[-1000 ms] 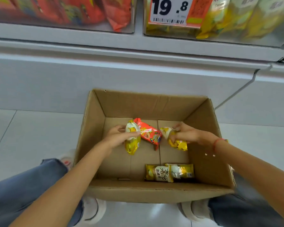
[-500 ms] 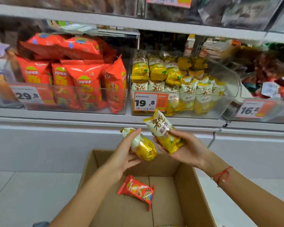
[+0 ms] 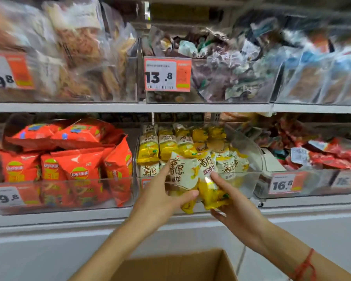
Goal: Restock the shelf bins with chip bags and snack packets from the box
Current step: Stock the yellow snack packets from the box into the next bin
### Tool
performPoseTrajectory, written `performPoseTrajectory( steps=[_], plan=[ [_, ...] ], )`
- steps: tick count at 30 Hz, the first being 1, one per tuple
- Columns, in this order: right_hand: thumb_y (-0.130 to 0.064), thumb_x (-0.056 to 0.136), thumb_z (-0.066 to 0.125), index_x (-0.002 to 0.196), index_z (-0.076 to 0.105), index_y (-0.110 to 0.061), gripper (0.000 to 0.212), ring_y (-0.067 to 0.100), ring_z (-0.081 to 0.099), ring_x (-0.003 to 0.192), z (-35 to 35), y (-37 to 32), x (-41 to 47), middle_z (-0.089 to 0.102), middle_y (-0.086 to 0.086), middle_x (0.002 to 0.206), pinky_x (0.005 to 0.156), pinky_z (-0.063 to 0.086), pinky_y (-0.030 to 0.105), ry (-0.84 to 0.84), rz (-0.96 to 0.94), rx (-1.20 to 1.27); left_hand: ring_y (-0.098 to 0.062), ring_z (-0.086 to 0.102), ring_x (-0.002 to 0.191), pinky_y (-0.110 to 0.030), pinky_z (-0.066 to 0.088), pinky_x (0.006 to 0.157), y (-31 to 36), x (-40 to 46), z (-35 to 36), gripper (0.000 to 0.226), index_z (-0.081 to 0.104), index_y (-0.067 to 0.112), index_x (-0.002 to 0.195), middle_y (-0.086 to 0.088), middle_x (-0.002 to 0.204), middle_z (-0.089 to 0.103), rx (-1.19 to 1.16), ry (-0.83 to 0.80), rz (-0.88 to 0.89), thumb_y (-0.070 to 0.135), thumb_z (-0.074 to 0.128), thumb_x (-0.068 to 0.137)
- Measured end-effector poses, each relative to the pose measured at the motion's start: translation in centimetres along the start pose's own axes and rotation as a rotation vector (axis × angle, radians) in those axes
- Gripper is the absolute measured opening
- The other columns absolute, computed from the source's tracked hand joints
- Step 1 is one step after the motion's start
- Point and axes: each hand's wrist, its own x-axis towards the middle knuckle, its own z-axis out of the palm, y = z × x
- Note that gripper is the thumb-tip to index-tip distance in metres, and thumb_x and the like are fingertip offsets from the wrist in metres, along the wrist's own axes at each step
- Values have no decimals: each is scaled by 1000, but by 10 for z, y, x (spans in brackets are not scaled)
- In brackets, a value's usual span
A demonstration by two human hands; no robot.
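My left hand (image 3: 160,197) grips a yellow-and-white snack packet (image 3: 182,175) held upright. My right hand (image 3: 233,203) grips a second yellow packet (image 3: 209,185) beside it, the two packets touching. Both are raised in front of the clear shelf bin (image 3: 249,179) that holds several matching yellow packets (image 3: 170,145). Only the top edge of the cardboard box (image 3: 176,266) shows at the bottom of the view; its inside is hidden.
To the left, a clear bin of red chip bags (image 3: 69,159) carries a 29.8 price tag. On the right stands a bin of red packets (image 3: 322,153) tagged 16.8. The upper shelf (image 3: 130,107) holds bins of mixed snacks. The white shelf base (image 3: 49,240) lies below.
Both hands rose from inside the box, each carrying a yellow packet, up to the front of the yellow-packet bin. The view tilted up from the box to the shelves.
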Motion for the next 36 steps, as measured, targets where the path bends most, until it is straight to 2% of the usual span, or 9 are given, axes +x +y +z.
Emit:
performPoseTrajectory(
  steps=[3, 8, 15, 19, 24, 28, 31, 34, 36],
  plan=[
    [-45, 78, 63, 107, 64, -34, 31, 12, 65, 102, -13, -6, 2, 74, -8, 101, 89, 45, 30, 60, -34, -44, -8, 55, 116, -26, 43, 88, 16, 16, -5, 85, 33, 35, 135, 19, 125, 56, 428, 183, 138, 63, 72, 65],
    [-45, 82, 61, 109, 65, -28, 32, 20, 66, 102, -39, -14, 8, 73, 5, 102, 85, 48, 32, 175, -38, -52, -17, 58, 107, -31, 40, 77, 27, 40, -7, 74, 38, 39, 125, 11, 115, 64, 771, 206, 285, 72, 64, 65],
    [-40, 87, 61, 99, 66, -20, 24, 19, 66, 85, -60, -41, 33, 71, 7, 91, 70, 49, 28, 279, -67, -96, -13, 60, 79, -27, 40, 62, 45, 72, 27, 74, 37, 29, 126, 13, 93, 56, 559, 213, 124, 74, 58, 72],
    [-37, 87, 63, 90, 67, -12, 25, 14, 63, 70, -60, -69, 62, 68, 3, 75, 63, 49, 25, 344, -175, -236, -27, 62, 98, -32, 40, 71, 60, 127, 51, 74, 39, 17, 121, -1, 108, 63, 558, 266, 81, 69, 60, 73],
    [-49, 81, 66, 109, 62, -9, 48, 18, 68, 81, -65, -80, 112, 70, 6, 91, 71, 57, 33, 462, -266, -401, -30, 58, 108, -38, 42, 84, 53, 157, 75, 81, 45, 7, 128, -10, 114, 63, 755, 292, 20, 73, 45, 81],
    [-56, 80, 63, 90, 67, -10, 48, 24, 67, 84, -70, -76, 141, 70, 8, 88, 80, 55, 40, 543, -266, -682, -24, 39, 127, -41, 33, 99, 33, 158, 71, 74, 51, 15, 127, -6, 134, 50, 951, 197, 210, 72, 30, 86],
    [-60, 83, 56, 96, 57, -8, 54, 26, 59, 90, -71, -73, 151, 63, 7, 94, 71, 45, 33, 634, -279, -824, -20, 34, 132, -40, 31, 103, 23, 155, 56, 69, 35, 28, 143, 4, 146, 39, 917, -29, 388, 68, 36, 87],
    [-62, 84, 49, 80, 57, -9, 54, 30, 60, 83, -68, -72, 155, 66, 13, 85, 60, 41, 32, 673, -308, -978, -20, 33, 137, -39, 27, 109, 16, 155, 49, 72, 22, 30, 149, 7, 153, 30, 964, -147, 429, 58, 49, 89],
    [-59, 86, 48, 83, 62, -6, 56, 35, 57, 98, -66, -71, 154, 66, 17, 93, 78, 47, 39, 643, -331, -1092, -19, 36, 135, -38, 29, 108, 11, 154, 49, 69, 23, 30, 149, 7, 151, 34, 949, -87, 451, 51, 53, 90]
  ],
)
